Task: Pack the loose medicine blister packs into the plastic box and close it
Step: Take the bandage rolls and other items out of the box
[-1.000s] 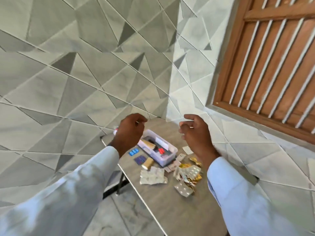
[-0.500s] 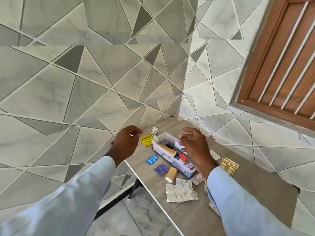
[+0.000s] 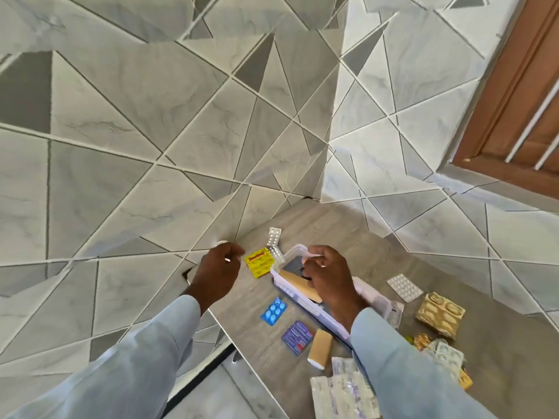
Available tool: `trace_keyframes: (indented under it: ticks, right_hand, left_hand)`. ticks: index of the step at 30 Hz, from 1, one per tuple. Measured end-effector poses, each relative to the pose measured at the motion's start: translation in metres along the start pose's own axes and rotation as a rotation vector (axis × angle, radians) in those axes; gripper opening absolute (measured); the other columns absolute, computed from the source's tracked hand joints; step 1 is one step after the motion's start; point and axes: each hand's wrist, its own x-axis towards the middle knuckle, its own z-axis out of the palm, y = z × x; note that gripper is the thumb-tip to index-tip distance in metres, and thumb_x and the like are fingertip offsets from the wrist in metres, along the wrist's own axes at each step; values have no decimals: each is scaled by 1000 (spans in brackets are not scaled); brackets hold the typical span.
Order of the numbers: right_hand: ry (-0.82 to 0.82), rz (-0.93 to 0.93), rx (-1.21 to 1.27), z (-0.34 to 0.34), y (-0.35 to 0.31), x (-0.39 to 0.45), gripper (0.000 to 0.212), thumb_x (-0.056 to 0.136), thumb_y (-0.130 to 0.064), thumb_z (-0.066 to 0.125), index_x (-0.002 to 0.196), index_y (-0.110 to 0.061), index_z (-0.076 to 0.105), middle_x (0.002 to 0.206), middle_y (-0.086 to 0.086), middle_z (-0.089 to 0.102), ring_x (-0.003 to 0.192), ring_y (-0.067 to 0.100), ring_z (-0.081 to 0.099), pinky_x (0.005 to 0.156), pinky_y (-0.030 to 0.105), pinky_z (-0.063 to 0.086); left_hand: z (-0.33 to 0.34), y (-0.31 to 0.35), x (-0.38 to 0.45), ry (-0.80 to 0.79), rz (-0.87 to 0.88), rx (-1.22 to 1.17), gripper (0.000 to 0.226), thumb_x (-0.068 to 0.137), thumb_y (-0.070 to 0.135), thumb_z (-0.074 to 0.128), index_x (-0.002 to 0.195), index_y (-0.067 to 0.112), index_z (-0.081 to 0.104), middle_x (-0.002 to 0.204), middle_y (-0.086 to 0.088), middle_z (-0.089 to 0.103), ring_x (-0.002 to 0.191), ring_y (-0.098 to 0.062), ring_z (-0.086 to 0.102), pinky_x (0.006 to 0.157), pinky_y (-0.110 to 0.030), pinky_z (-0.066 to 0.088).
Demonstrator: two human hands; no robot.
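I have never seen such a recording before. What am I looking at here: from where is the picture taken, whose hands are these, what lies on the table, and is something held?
There is no machine here. A person wears a camera on the head, so the picture looks forward and down at that person's own arms in pale sleeves.

The left hand is at the table's left edge, fingers curled; whether it holds something I cannot tell. The right hand is over the open plastic box and pinches something small and white, too small to identify.

Around the box lie loose medicine packs: a yellow pack, a blue blister pack, a purple pack, a white blister pack and a gold pack. A tan roll lies there too.
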Motion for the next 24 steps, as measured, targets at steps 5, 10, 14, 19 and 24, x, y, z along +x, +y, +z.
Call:
trace_keyframes:
  ticks: [5,10,14,19,24]
  right_hand:
    - [26,50,-76,43,30,29,13,71,-21,60,81,-30,60,89,0,70,87,20,68,85,45,56]
    - [97,104,-85,101,38,66,17,77,-17,66,91,-23,59,78,-1,65,63,6,59,64,22,48]
    - [110,192,-76,144,53,104,23,63,-35,63,85,-31,59,89,11,69,59,13,53,63,28,42]
    - [201,256,-102,166,57,114,18,77,-10,67,86,-25,60,73,-1,62,53,8,52,52,21,40]
    - [272,287,-244,175,66,101,15,82,-10,65,97,-15,63,76,-7,60,62,4,54,52,6,38]
  left_hand:
    - [11,-30,57,-90,17,19,26,80,1,56,80,26,63,85,1,67,78,-19,61,73,-24,42]
    - [-4,-71,133,-150,-93,-29,29,76,-2,52,85,22,66,86,-2,68,82,-25,62,73,-29,48]
    - [-15,-103,186,-253,-53,37,35,76,-2,55,95,26,63,104,-4,64,98,-23,60,89,-31,47]
    - [3,-129,217,-524,203,331,48,73,13,61,119,25,57,119,-3,58,114,-25,53,100,-38,43]
    - [31,-144,222,-740,399,829,63,80,33,60,137,32,33,132,-5,44,120,-29,45,100,-40,40]
